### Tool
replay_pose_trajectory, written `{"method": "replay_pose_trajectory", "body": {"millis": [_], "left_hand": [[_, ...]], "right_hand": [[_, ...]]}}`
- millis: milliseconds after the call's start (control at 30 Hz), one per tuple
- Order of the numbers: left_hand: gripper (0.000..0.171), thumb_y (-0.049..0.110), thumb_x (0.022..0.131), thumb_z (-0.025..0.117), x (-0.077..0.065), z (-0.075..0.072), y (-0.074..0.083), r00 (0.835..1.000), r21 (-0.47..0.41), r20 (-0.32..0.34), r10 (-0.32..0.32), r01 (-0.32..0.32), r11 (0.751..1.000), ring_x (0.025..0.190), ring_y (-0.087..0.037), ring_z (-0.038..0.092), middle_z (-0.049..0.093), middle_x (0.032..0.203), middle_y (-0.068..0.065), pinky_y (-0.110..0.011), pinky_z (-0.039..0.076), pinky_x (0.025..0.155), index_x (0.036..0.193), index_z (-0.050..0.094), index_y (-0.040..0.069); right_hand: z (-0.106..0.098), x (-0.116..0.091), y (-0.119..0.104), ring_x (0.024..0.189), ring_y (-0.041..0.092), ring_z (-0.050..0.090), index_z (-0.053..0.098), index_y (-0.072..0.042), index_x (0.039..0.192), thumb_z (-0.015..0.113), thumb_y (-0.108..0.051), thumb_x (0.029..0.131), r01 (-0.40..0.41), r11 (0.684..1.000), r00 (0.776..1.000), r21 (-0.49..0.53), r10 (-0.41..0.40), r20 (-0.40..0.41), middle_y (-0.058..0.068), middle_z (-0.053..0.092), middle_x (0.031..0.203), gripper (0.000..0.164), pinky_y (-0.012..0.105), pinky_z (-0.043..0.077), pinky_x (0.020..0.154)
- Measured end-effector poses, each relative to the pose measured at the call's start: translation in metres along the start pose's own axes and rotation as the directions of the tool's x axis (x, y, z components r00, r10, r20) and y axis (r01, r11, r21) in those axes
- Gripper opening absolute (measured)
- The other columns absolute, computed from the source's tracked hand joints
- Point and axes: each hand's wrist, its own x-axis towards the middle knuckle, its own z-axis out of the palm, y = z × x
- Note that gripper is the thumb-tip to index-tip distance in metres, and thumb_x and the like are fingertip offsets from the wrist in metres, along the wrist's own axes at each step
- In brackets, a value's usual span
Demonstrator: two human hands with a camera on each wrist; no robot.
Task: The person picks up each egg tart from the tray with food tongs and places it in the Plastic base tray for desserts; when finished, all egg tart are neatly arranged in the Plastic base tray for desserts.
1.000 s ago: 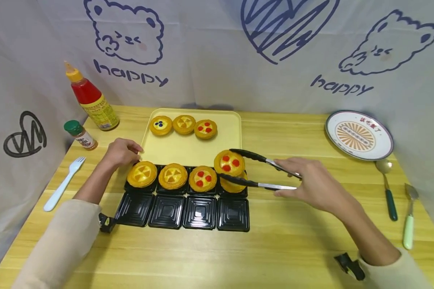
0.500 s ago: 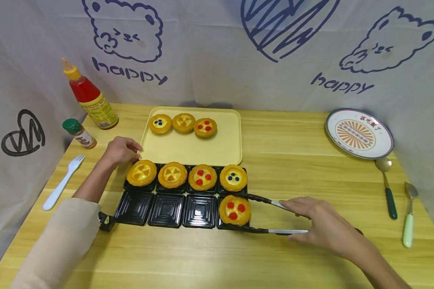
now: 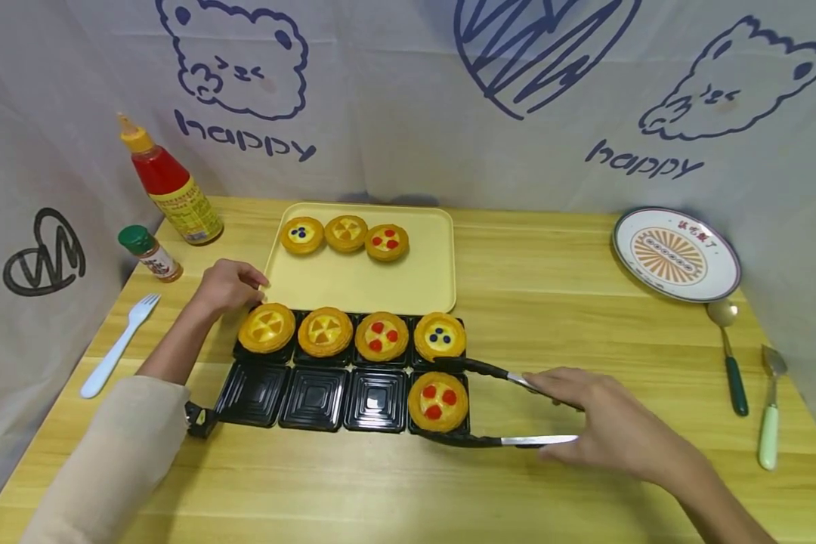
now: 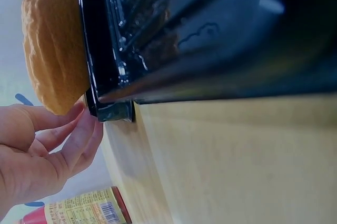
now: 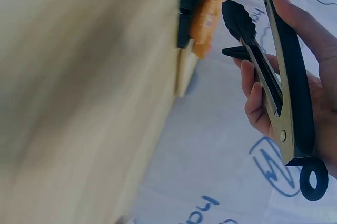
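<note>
My left hand (image 3: 227, 285) pinches the back left corner of the black plastic tray (image 3: 315, 397); in the left wrist view its fingertips meet the tray's edge beside a tart (image 4: 55, 50). Tarts fill the tray's back row, among them a blueberry-topped tart (image 3: 440, 336) at its right end. In the front right cup sits a red-topped tart (image 3: 438, 402). My right hand (image 3: 612, 423) holds the black-tipped tongs (image 3: 472, 440), their arms spread, one tip behind and one in front of that tart. The right wrist view shows the tongs' metal handle (image 5: 295, 82) in the hand.
Behind the black tray lies a yellow tray (image 3: 353, 283) with three tarts. A sauce bottle (image 3: 183, 200), a spice jar (image 3: 151, 253) and a blue fork (image 3: 119, 347) stand or lie left. At right are a plate (image 3: 676, 253), a spoon (image 3: 731, 363) and another green-handled utensil (image 3: 770, 415).
The tongs carried the red-topped tart forward from above the blueberry tart into the front right cup, then spread apart around it. My left hand stays at the tray corner.
</note>
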Motion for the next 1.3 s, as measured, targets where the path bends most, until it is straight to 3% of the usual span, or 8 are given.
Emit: {"method": "replay_pose_trajectory", "body": {"millis": [167,367,633,833,1000,1300], "left_hand": [[0.024,0.004,0.081,0.067,0.000,-0.001,-0.001,1.000,0.002,-0.010,0.008,-0.008,1.000,0.074,-0.022,0.057,0.065,0.098,-0.024,-0.024,0.044,0.059,0.102,0.066,-0.007],[0.024,0.003,0.079,0.068,0.001,0.000,-0.001,1.000,0.005,-0.010,0.008,-0.008,1.000,0.073,-0.021,0.056,0.065,0.096,-0.023,-0.024,0.044,0.059,0.100,0.066,-0.007],[0.023,0.002,0.079,0.068,0.001,-0.001,-0.003,1.000,-0.020,-0.008,0.000,0.000,1.000,0.070,-0.018,0.055,0.065,0.092,-0.020,-0.024,0.044,0.058,0.100,0.066,-0.008],[0.026,0.002,0.078,0.068,0.000,0.001,-0.003,1.000,-0.049,0.001,0.005,-0.005,0.999,0.070,-0.018,0.056,0.065,0.089,-0.018,-0.026,0.046,0.060,0.102,0.066,-0.009],[0.027,0.002,0.078,0.069,-0.001,0.003,-0.003,1.000,-0.058,0.007,0.002,-0.002,0.998,0.073,-0.019,0.056,0.065,0.092,-0.019,-0.025,0.047,0.060,0.102,0.066,-0.009],[0.026,0.003,0.078,0.069,0.000,0.001,-0.003,1.000,-0.021,-0.016,0.014,-0.015,1.000,0.070,-0.018,0.055,0.065,0.090,-0.018,-0.025,0.045,0.059,0.101,0.067,-0.008]], "right_hand": [[-0.008,0.023,-0.006,0.115,0.033,0.058,0.057,-0.010,0.132,0.085,-0.033,0.065,0.025,1.000,0.999,-0.006,-0.026,-0.026,0.011,0.061,0.127,0.076,0.051,0.046,0.095],[-0.007,0.068,-0.003,0.116,0.036,0.057,0.055,-0.004,0.132,0.085,-0.033,0.067,0.032,0.999,0.998,0.005,-0.032,-0.056,0.016,0.060,0.128,0.078,0.051,0.045,0.097],[-0.010,0.146,0.012,0.104,0.035,0.060,0.047,-0.003,0.138,0.083,-0.034,0.071,-0.077,0.996,0.993,0.042,0.081,-0.086,0.021,0.056,0.132,0.082,0.047,0.048,0.089],[-0.004,0.193,0.022,0.118,0.036,0.052,0.043,-0.004,0.140,0.082,-0.034,0.072,-0.160,0.978,0.984,0.133,0.169,-0.063,0.017,0.047,0.142,0.084,0.046,0.042,0.100],[0.007,0.213,0.023,0.135,0.036,0.039,0.043,-0.002,0.140,0.082,-0.032,0.071,-0.162,0.977,0.984,0.137,0.171,-0.052,0.019,0.045,0.144,0.084,0.046,0.032,0.110],[0.007,0.212,0.018,0.133,0.037,0.041,0.046,-0.004,0.138,0.080,-0.029,0.075,-0.153,0.979,0.982,0.133,0.166,-0.088,0.019,0.045,0.143,0.077,0.046,0.035,0.109]]}}
